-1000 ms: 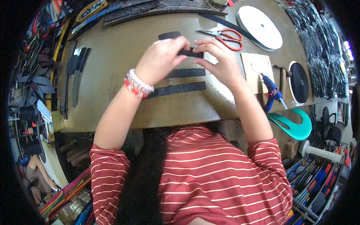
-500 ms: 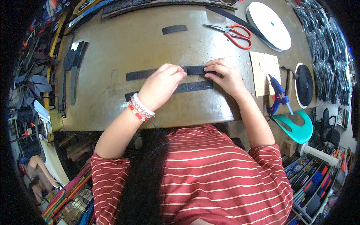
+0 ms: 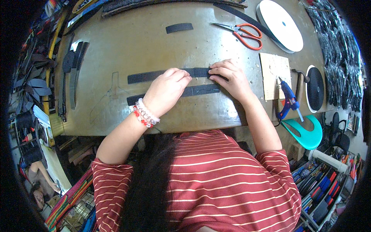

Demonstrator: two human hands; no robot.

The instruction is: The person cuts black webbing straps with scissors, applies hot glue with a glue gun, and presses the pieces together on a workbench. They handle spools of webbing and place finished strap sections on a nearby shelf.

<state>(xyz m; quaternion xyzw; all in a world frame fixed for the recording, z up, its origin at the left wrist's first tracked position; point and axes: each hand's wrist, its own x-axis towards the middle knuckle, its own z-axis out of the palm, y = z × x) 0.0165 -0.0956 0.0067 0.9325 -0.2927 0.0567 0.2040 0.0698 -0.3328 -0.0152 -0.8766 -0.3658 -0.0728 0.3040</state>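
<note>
A long black fabric strip [image 3: 143, 77] lies across the table before me. It has a separate-looking darker piece [image 3: 201, 72] at its right end. My left hand [image 3: 168, 88], with beaded bracelets at the wrist, is closed in a pinch on the strip where that piece begins. At the far right end, my right hand [image 3: 228, 76] pinches the piece's edge between thumb and fingers. Nearer to me runs a second black strip [image 3: 200, 90], partly covered by my left hand, with a thin bluish line or thread on it.
Orange-handled scissors [image 3: 247, 35] and a short black strip [image 3: 179, 28] lie farther back. To the right are a white reel [image 3: 280, 25], a glue-spotted board [image 3: 273, 63], a blue glue gun [image 3: 287, 96] and a black roll [image 3: 314, 88]. More dark strips [image 3: 78, 62] lie left.
Both hands stay at nearly the same places on the upper strip, with only slight finger movement. The whole view has shifted a little.
</note>
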